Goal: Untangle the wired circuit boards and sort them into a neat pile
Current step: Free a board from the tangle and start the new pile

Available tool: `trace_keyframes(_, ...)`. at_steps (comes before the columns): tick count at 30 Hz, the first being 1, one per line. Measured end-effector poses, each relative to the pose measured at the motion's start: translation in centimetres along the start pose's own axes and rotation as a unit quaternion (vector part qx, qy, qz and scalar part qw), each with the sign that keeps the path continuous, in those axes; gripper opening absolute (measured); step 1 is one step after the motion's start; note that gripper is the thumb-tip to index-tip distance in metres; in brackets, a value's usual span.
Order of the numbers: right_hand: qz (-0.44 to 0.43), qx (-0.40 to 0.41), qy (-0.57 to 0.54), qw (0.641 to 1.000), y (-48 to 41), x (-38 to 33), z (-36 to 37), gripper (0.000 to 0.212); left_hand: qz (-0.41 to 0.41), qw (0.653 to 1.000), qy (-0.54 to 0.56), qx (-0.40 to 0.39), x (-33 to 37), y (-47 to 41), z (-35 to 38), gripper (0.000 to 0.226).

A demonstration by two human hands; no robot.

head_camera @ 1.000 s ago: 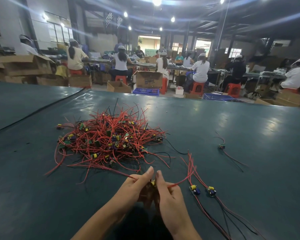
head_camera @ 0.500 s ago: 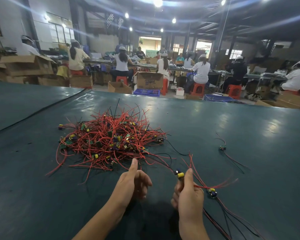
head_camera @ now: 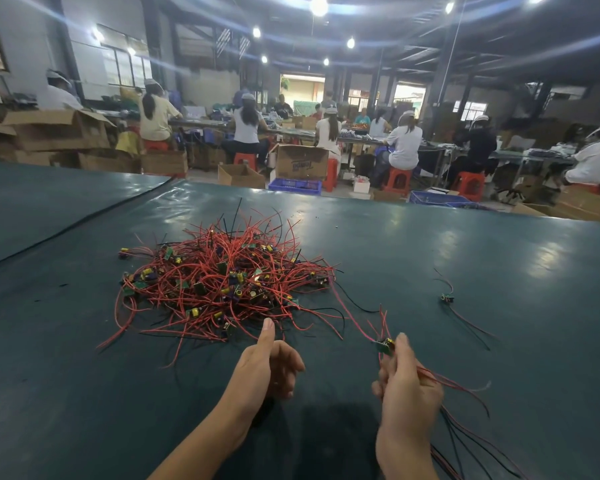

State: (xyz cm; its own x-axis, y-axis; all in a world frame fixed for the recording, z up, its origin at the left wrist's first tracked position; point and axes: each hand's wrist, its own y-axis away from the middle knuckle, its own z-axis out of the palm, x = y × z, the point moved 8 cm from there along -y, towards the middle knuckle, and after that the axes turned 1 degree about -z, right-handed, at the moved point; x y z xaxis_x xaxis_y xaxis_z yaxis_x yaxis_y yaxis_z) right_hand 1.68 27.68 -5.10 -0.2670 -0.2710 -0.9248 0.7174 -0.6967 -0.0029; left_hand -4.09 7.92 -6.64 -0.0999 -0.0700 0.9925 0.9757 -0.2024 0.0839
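A tangled heap of small circuit boards with red and black wires (head_camera: 222, 282) lies in the middle of the dark green table (head_camera: 482, 271). My right hand (head_camera: 404, 386) pinches one small circuit board (head_camera: 384, 345) at its fingertips, red wires trailing from it to the right and back toward the heap. Sorted boards' wires (head_camera: 465, 441) run under that hand to the lower right. My left hand (head_camera: 269, 365) hovers just in front of the heap, thumb up, fingers loosely curled, holding nothing.
A single wired board (head_camera: 447, 298) lies apart at the right. Beyond the table's far edge sit cardboard boxes (head_camera: 300, 162), blue crates (head_camera: 295, 186), red stools and several seated workers at long benches.
Both hands were together on one board; they have separated. My right hand has drawn the board out to the right, and my left hand has let go.
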Motion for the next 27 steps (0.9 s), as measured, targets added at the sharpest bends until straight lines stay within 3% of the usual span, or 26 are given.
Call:
trace_keyframes(3,-0.041,-0.012,-0.021,0.999,0.0,-1.4,0.1,0.043,0.0,1.0,0.005,-0.004,-0.2,-0.1,0.0,0.075)
trace_keyframes(6,0.004,-0.012,-0.074,0.997,-0.3,-1.6,-0.1,0.041,0.002,1.0,0.002,-0.004,-0.3,-0.2,0.0,0.076)
trace_keyframes(9,0.061,-0.01,-0.094,0.994,-0.6,-1.3,-0.4,0.023,0.001,1.0,0.0,-0.005,-0.3,-0.1,0.1,0.075)
trace_keyframes(21,0.134,-0.041,-0.098,0.985,-0.6,0.0,-0.1,0.038,-0.002,1.0,0.0,-0.009,-0.6,-0.2,0.2,0.076)
trace_keyframes(27,0.109,-0.041,-0.065,0.991,-1.2,0.0,-0.1,0.029,-0.001,1.0,0.006,-0.008,-0.8,-0.4,0.2,0.075)
